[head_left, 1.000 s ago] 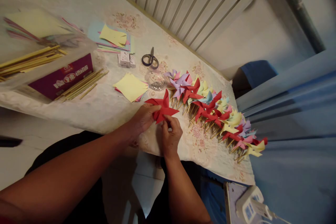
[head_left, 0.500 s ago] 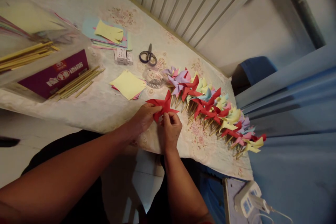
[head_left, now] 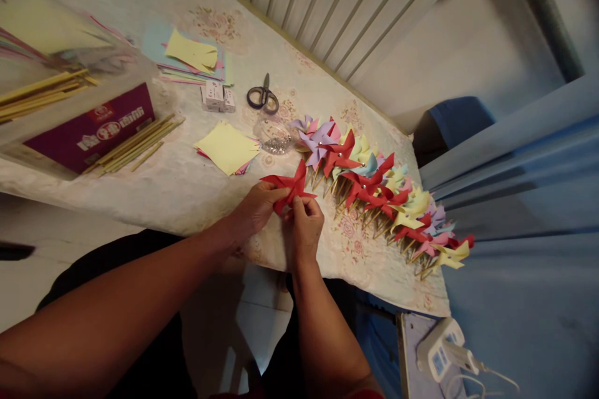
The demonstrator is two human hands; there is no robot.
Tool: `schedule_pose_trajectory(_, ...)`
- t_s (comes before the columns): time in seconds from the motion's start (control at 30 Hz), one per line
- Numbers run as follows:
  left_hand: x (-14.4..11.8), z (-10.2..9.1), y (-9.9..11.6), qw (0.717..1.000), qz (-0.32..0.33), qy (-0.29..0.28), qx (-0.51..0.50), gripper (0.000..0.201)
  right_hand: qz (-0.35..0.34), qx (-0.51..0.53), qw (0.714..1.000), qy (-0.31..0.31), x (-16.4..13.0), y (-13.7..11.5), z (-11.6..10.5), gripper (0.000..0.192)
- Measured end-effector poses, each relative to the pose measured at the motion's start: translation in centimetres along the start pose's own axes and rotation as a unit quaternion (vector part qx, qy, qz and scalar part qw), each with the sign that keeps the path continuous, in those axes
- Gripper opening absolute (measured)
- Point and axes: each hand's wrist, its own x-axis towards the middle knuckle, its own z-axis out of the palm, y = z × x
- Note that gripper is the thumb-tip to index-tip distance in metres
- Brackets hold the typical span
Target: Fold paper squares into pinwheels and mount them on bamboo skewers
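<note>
My view is dim and warm-toned, with soft light falling from above onto the table (head_left: 187,187), so shadows stay faint. I see no hard glare. The forearms at the bottom sit in shade and read dark. The wide lens bends straight lines toward the edges, and the corners darken, most at top right. Detail is soft throughout; the box (head_left: 88,131) at left smears slightly.
</note>
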Motion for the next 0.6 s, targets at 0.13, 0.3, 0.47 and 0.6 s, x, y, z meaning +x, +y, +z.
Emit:
schedule_pose_trajectory(0.13,0.07,-0.09,-0.22,1.0,0.005,-0.002,0.016,0.024,-0.006,-0.012,1.0,0.008,0.01,-0.15,0.0,0.025)
schedule_pose_trajectory(0.3,0.09,-0.09,-0.26,1.0,0.008,0.001,0.028,0.025,-0.018,-0.026,0.999,0.012,0.14,-0.08,-0.01,0.025)
schedule_pose_trajectory(0.47,0.03,0.0,-0.22,0.999,0.01,0.004,0.035,0.025,-0.018,-0.029,0.999,0.012,0.19,-0.06,-0.02,0.024)
schedule_pose_trajectory(0.6,0.01,-0.04,-0.21,0.999,0.004,0.003,0.036,0.023,-0.016,-0.033,0.999,0.005,0.2,-0.17,-0.04,0.023)
